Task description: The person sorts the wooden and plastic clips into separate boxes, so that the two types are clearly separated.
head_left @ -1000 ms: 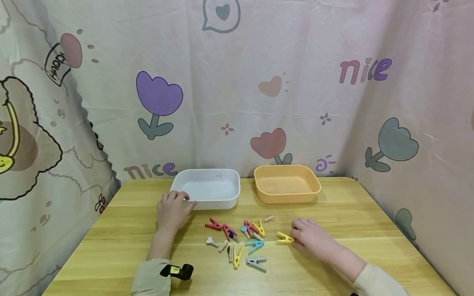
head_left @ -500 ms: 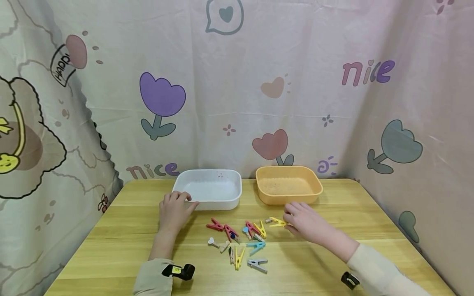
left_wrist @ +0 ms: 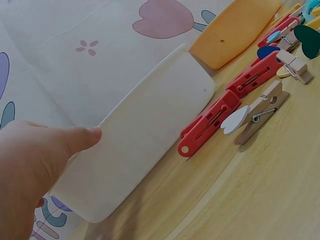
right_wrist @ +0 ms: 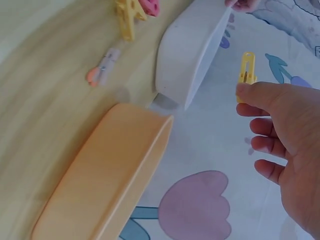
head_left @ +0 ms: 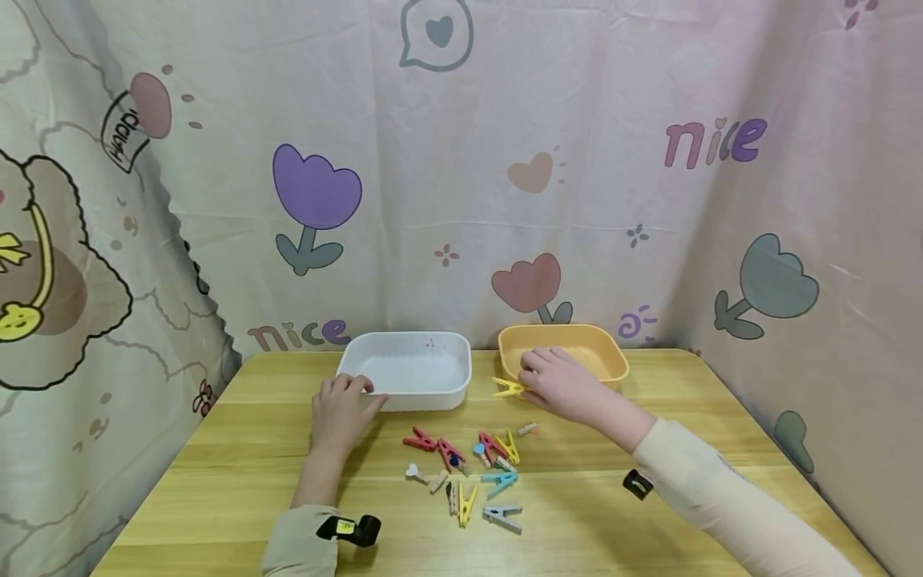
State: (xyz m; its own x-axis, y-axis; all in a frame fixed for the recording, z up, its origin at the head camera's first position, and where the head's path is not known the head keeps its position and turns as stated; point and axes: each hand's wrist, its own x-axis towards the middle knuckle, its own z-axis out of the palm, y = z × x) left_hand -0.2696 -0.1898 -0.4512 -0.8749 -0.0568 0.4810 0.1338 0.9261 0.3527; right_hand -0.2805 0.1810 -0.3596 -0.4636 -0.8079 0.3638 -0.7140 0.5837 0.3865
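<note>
My right hand (head_left: 562, 385) pinches a yellow clothespin (head_left: 509, 388) between thumb and forefinger, in the air by the near rim of the orange plastic basin (head_left: 609, 373). In the right wrist view that clothespin (right_wrist: 247, 70) points away from the hand, its held end hidden by the thumb. My left hand (head_left: 339, 413) grips the near left corner of the white plastic basin (head_left: 414, 400). In the left wrist view the thumb presses the white basin's outer wall (left_wrist: 145, 125), and the other fingers are mostly hidden behind the rim.
Several clothespins lie on the wooden table (head_left: 238, 481) before the basins: red plastic ones (head_left: 421, 439), yellow ones (head_left: 466, 505), a blue one (head_left: 501, 481), a grey one (head_left: 502, 517) and small wooden ones, some with hearts (left_wrist: 236, 120). A printed curtain (head_left: 433, 200) hangs behind the table.
My right hand has lifted the yellow clothespin off the table's right side and carried it up and left to the orange basin. My left hand stays on the white basin.
</note>
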